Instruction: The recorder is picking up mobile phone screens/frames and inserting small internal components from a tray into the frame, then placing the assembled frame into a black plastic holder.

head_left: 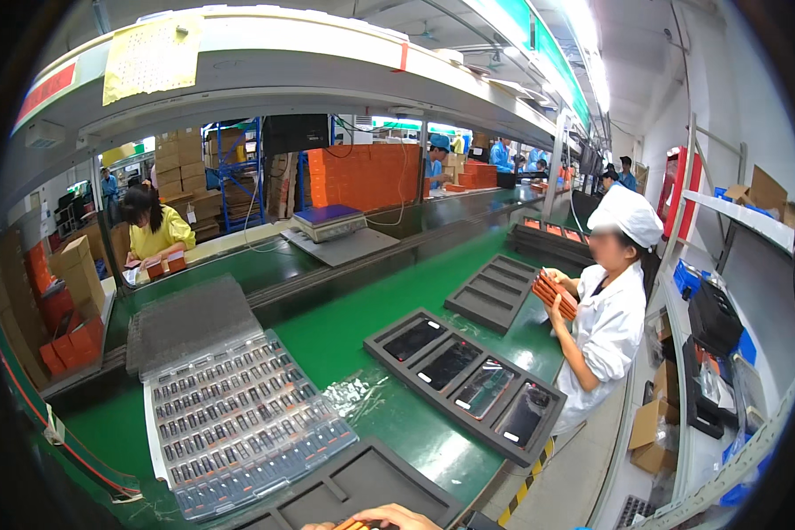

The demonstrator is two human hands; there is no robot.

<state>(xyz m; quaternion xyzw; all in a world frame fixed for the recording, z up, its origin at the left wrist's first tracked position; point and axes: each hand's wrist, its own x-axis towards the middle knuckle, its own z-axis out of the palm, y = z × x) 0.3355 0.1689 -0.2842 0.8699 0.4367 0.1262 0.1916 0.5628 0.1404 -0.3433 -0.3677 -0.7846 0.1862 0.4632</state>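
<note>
At the lower edge, my right hand [396,516] is curled against some orange-edged pieces [355,526], mostly cut off by the frame, so their kind does not show. Only a sliver of my left hand [319,526] appears beside them; its fingers are hidden. Just beyond both hands lies a dark grey foam tray [352,486] with recessed compartments. Left of it, a clear plastic tray [247,415] carries rows of many small dark parts. Another foam tray [396,355], further right, holds several dark-screened phones [488,389], each in its own compartment.
A co-worker in white [614,300] at the right holds a stack of orange-edged flat pieces [555,294] over a foam tray [495,291]. Clear plastic scraps [355,393] lie on the green bench [327,331]. A grey textured sheet [194,325] and a scale [329,223] are farther back.
</note>
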